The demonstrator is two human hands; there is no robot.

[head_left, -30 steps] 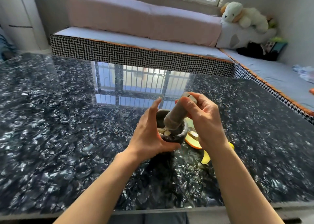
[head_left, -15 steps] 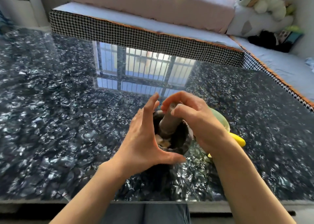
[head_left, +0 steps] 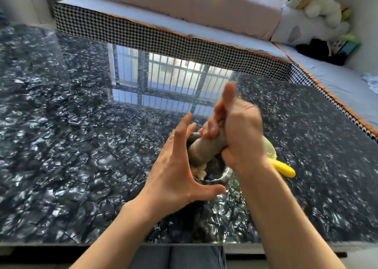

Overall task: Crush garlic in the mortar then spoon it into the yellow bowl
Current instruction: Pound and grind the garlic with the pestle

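A dark stone mortar (head_left: 224, 175) stands on the glossy black table (head_left: 81, 146) in front of me. Pale garlic pieces (head_left: 199, 169) lie inside it at the left. My right hand (head_left: 239, 134) is closed round a grey stone pestle (head_left: 206, 148), which is tilted with its thick end down in the mortar; the thumb sticks up. My left hand (head_left: 176, 172) cups the mortar's left side, fingers spread, thumb along the near rim. Behind my right wrist, the yellow bowl's rim (head_left: 271, 149) and a yellow spoon handle (head_left: 283, 167) show; most of the bowl is hidden.
The table's near edge (head_left: 184, 245) runs just below my forearms. A houndstooth-edged platform (head_left: 184, 50) borders the table at the back and right, with a pink mattress (head_left: 184, 5) and plush toys (head_left: 313, 5) on it.
The view has tilted down and come closer. My right hand has regripped the pestle with the thumb raised, and the pestle now leans further to the right. The left hand stays on the mortar.
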